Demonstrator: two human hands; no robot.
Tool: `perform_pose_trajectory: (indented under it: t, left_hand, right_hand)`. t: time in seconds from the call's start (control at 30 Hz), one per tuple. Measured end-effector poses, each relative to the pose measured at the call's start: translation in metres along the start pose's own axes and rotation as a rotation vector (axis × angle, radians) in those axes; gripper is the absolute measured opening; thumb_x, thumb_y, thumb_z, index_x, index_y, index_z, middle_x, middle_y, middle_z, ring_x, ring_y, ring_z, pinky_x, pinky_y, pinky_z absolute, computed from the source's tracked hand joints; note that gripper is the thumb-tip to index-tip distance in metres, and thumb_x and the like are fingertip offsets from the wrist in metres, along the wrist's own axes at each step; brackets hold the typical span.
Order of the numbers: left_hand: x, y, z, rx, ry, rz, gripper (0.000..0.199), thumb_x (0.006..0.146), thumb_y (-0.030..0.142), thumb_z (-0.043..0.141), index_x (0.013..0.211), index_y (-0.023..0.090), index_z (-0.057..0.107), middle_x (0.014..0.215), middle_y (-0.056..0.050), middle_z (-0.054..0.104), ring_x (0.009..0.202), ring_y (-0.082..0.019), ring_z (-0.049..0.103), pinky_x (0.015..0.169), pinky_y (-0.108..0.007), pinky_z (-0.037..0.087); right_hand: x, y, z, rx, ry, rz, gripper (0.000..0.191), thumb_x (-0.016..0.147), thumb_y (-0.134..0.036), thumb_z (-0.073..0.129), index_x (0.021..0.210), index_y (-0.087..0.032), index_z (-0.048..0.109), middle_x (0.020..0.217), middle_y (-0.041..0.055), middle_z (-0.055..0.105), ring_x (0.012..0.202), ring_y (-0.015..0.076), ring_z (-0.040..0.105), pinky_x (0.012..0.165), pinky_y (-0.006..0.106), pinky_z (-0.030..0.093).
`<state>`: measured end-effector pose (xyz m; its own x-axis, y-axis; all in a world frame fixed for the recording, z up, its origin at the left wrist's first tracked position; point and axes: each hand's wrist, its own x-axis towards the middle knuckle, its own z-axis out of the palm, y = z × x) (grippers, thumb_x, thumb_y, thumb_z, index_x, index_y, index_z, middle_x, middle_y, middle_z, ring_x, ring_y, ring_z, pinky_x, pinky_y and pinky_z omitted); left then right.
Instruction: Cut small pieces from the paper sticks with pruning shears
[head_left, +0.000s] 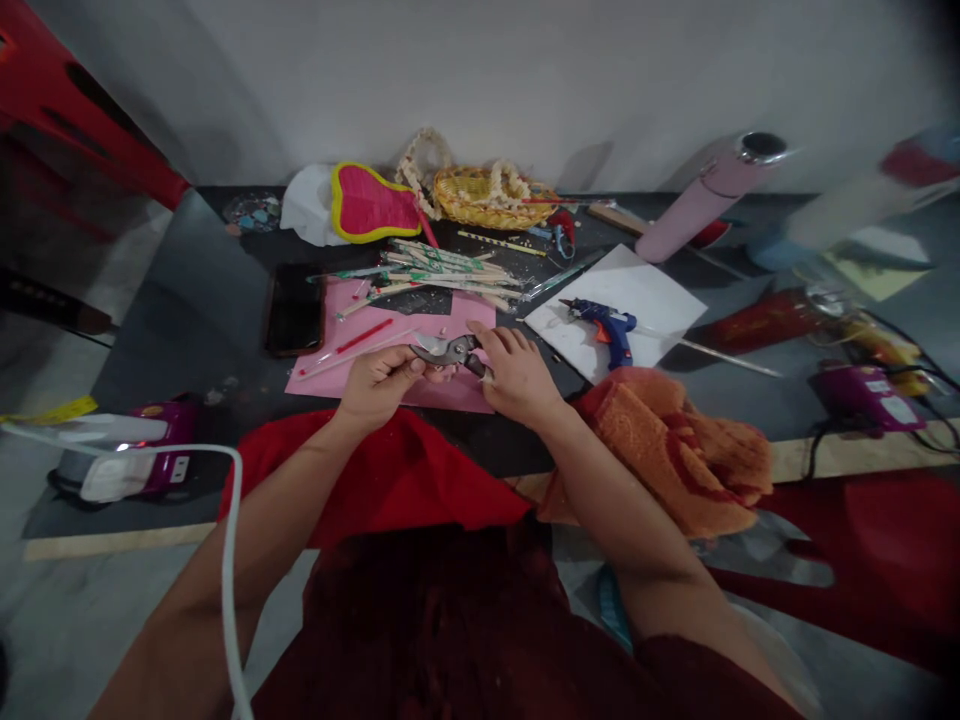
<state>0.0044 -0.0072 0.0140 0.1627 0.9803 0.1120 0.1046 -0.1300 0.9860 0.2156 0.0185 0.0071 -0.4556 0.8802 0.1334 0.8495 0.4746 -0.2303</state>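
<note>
Garden shears (448, 352) are held over the near edge of a pink paper sheet (390, 345), which lies on a dark table (180, 340). A person's two hands meet at the shears. The left hand (379, 388) is closed around the handles, its fingers wrapped firmly over them. The right hand (517, 378) sits at the blade end with its fingers curved over the metal; whether they grip it or only rest there cannot be told.

Beyond the pink paper sheet lies a bundle of pale sticks (442, 270) with green markings. Farther past it, a woven basket (491, 198) sits beside a padded pink shape (375, 203) edged in yellow. Left of the sheet is a dark phone (295, 310). To the right of the sheet, a blue glue gun (609, 330) lies on a white card (637, 295), and a pink bottle (701, 200) lies tilted beyond that. On the near side of the sheet, a red cloth (375, 470) covers the person's lap, with a crumpled orange towel (675, 450) to its right (rough and rumpled, like a well-used rag). A white cable (232, 560) runs down across the left forearm.
</note>
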Motion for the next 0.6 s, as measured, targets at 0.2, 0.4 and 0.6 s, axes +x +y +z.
perform_pose_trajectory:
  t: [0.2, 0.4, 0.6]
  left_hand:
    - [-0.0018, -0.0059, -0.0047, -0.287, -0.123, -0.196, 0.022, 0.078, 0.035, 0.066, 0.08, 0.013, 0.071, 0.063, -0.007, 0.069, 0.039, -0.004, 0.035, 0.04, -0.019, 0.026]
    - [-0.0024, -0.0016, -0.0013, -0.389, -0.109, -0.237, 0.025, 0.075, 0.037, 0.07, 0.075, 0.012, 0.068, 0.059, -0.006, 0.067, 0.035, -0.003, 0.033, 0.038, -0.019, 0.02]
    - [0.0, -0.0045, 0.0019, -0.264, -0.056, -0.083, 0.026, 0.081, 0.038, 0.064, 0.076, 0.013, 0.067, 0.067, -0.005, 0.069, 0.041, -0.003, 0.038, 0.041, -0.018, 0.028]
  right_hand:
    - [0.0006, 0.0036, -0.0006, 0.047, -0.014, -0.06, 0.069, 0.075, -0.015, 0.05, 0.142, -0.023, 0.034, 0.123, 0.0096, 0.055, 0.111, 0.0274, 0.048, 0.091, 0.04, 0.04]
    - [-0.0014, 0.0008, -0.0007, 0.051, 0.016, -0.06, 0.06, 0.079, -0.014, 0.048, 0.137, -0.022, 0.04, 0.115, 0.009, 0.059, 0.105, 0.0253, 0.053, 0.089, 0.036, 0.041]
    - [-0.0012, -0.0029, 0.0025, 0.035, 0.051, 0.012, 0.05, 0.084, -0.018, 0.044, 0.134, -0.022, 0.044, 0.107, 0.0084, 0.061, 0.1, 0.0251, 0.054, 0.088, 0.035, 0.042]
